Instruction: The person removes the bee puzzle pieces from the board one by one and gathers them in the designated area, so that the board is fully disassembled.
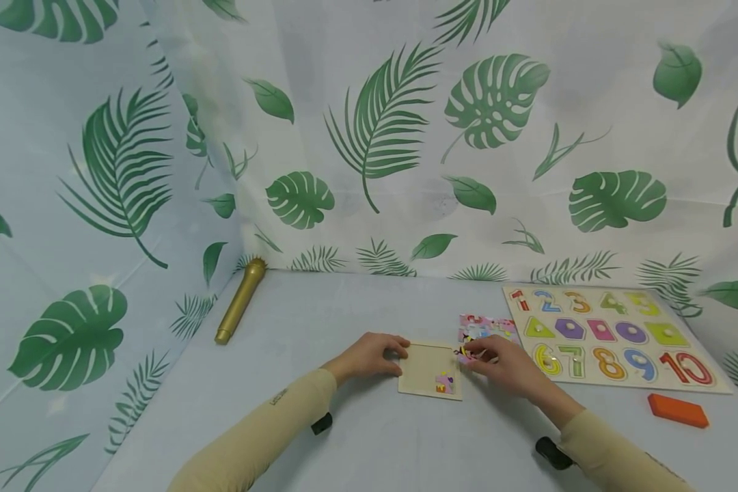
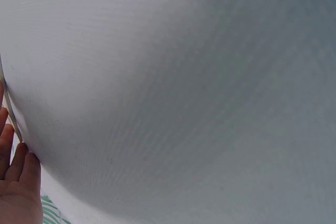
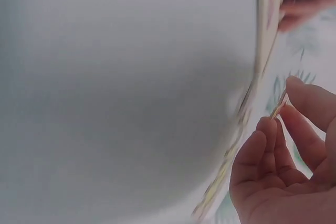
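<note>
My left hand point(image 1: 378, 355) holds the left edge of a small wooden puzzle tray point(image 1: 419, 369), its fingers near the upper left corner and its thumb lower down. In the left wrist view, fingertips meet the thin edge of the tray. One group of pink and orange puzzle pieces point(image 1: 445, 383) lies in the tray's lower right corner. Just off the right edge, my right hand point(image 1: 501, 362) pinches a thin puzzle piece point(image 3: 280, 106) between thumb and fingers. Behind that hand, more colourful pink puzzle pieces point(image 1: 488, 324) lie on the table, partly covered by it.
A wooden number-and-shape board point(image 1: 596, 331) lies to the right, with an orange block point(image 1: 678, 411) in front of it. At the back left lies a gold microphone-shaped object point(image 1: 240, 303). Leaf-printed cloth point(image 1: 393, 239) rises behind the table.
</note>
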The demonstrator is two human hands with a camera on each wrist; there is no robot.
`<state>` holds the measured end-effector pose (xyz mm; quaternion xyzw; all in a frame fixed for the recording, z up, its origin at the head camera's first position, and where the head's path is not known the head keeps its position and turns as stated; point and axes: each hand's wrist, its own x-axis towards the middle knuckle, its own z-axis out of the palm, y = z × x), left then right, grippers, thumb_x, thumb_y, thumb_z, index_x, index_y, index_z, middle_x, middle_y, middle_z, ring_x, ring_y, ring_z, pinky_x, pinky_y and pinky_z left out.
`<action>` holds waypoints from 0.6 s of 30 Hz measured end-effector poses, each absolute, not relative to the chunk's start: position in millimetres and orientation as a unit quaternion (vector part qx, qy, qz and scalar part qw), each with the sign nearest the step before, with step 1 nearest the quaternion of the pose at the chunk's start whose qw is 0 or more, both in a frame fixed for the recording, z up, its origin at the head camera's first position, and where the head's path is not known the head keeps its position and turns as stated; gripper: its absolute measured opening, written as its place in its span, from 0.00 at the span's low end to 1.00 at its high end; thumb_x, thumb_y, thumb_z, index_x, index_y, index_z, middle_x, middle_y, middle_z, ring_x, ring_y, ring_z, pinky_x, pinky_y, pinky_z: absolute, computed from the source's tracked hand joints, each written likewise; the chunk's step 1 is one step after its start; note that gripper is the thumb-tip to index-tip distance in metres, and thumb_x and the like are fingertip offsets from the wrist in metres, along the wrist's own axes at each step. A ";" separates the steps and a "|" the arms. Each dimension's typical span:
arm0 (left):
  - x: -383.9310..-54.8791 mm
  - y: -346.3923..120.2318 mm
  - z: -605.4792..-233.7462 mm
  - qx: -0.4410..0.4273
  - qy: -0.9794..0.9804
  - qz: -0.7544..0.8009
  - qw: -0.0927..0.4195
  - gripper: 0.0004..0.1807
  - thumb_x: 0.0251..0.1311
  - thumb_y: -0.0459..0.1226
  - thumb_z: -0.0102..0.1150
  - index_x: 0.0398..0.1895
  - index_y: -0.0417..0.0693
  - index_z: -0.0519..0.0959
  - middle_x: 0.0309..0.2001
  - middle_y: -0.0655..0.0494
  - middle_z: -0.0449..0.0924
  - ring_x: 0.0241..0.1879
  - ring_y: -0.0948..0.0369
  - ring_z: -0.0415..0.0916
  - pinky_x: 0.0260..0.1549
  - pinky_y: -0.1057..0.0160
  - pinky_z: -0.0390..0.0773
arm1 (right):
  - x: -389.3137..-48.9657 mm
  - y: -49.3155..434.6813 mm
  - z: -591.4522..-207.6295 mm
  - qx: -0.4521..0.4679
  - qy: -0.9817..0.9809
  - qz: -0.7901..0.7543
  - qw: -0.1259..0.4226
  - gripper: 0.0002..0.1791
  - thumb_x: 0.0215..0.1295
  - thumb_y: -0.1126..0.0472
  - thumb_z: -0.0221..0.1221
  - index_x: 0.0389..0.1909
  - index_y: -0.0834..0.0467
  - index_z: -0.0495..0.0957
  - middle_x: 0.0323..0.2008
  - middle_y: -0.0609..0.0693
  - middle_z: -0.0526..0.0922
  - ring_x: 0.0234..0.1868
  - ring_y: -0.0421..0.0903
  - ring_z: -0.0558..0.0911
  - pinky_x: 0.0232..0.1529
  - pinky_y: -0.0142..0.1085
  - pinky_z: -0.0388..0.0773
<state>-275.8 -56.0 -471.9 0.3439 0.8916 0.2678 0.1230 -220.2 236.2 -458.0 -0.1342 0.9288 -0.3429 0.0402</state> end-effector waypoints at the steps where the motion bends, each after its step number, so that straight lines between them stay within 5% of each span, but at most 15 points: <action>1: -275.7 -56.2 -472.0 0.344 0.892 0.268 0.122 0.18 0.54 0.39 0.72 0.48 0.45 0.84 0.61 0.56 0.77 0.64 0.59 0.70 0.63 0.64 0.67 | -220.9 241.4 -458.6 -0.131 0.930 -0.341 0.039 0.18 0.62 0.56 0.66 0.52 0.58 0.81 0.44 0.50 0.81 0.41 0.45 0.78 0.37 0.36 0.76; 18: -275.2 -55.3 -471.6 0.337 0.893 0.271 0.127 0.17 0.54 0.38 0.72 0.48 0.45 0.84 0.61 0.57 0.77 0.64 0.60 0.69 0.64 0.64 0.66 | -229.3 277.0 -466.4 -0.124 0.943 -0.307 0.038 0.19 0.61 0.59 0.66 0.51 0.63 0.81 0.46 0.56 0.80 0.42 0.49 0.79 0.41 0.44 0.79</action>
